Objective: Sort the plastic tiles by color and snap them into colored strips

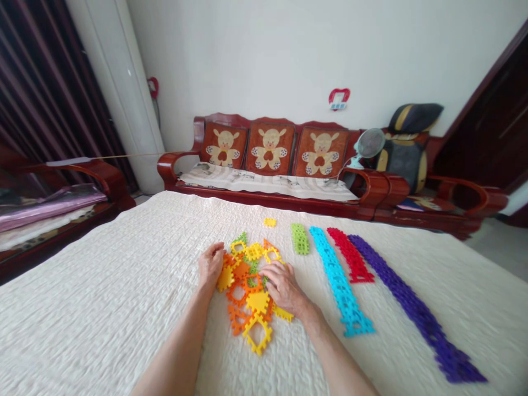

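A loose pile of interlocking plastic tiles with toothed edges lies on the pale quilted cover. It holds orange tiles, yellow tiles and a few green tiles, some square or triangular, several with hollow centres. My left hand rests against the pile's left edge, its fingers loosely bent beside orange pieces; its fingertips are partly hidden. Over the right side of the pile, my right hand reaches in with fingers apart, touching tiles near a green one. What lies under its palm is hidden.
Right of the pile lie sorted strips of tiles: short green, light blue, red and long purple. A single yellow tile sits beyond the pile. Behind are a wooden sofa and a small fan.
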The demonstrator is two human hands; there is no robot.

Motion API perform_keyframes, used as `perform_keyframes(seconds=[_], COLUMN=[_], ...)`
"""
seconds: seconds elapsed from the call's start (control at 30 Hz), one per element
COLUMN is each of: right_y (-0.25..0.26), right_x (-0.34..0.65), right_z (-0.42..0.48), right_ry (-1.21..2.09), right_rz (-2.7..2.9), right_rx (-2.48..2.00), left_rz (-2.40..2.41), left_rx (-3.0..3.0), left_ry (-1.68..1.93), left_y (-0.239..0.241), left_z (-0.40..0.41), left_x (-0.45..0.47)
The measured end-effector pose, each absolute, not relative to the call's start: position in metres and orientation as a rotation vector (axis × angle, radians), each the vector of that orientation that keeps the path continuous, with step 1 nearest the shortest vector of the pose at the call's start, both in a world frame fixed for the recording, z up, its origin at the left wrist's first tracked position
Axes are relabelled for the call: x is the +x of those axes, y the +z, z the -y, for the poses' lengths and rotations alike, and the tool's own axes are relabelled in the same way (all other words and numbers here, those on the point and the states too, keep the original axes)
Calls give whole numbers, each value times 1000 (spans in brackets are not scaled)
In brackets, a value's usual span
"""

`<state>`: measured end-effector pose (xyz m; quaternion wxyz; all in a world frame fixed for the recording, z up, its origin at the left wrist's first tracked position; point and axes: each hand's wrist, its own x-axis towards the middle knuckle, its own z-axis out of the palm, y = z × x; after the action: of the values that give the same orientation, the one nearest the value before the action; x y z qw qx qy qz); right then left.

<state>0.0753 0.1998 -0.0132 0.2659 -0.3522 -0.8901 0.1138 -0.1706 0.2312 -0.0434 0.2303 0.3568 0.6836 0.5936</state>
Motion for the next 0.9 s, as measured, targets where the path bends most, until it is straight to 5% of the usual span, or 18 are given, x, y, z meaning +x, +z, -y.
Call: perform_keyframes(seconds=[0.43, 0.67, 0.9], right_y=[-26, -13, -15], right_x=[103, 107, 116], right_z=[-228, -221, -225], right_ry=[251, 790, 388], right_rz=[1657, 1633, 1568], right_rx=[-1260, -1310, -1428], left_rz=[-1909, -1929, -1929], left_rx=[993, 992, 1004], left_ry=[1622, 1585, 1587], left_y=[-45, -40, -42], left_z=[-233, -231, -231], left_x=[-172, -170, -171])
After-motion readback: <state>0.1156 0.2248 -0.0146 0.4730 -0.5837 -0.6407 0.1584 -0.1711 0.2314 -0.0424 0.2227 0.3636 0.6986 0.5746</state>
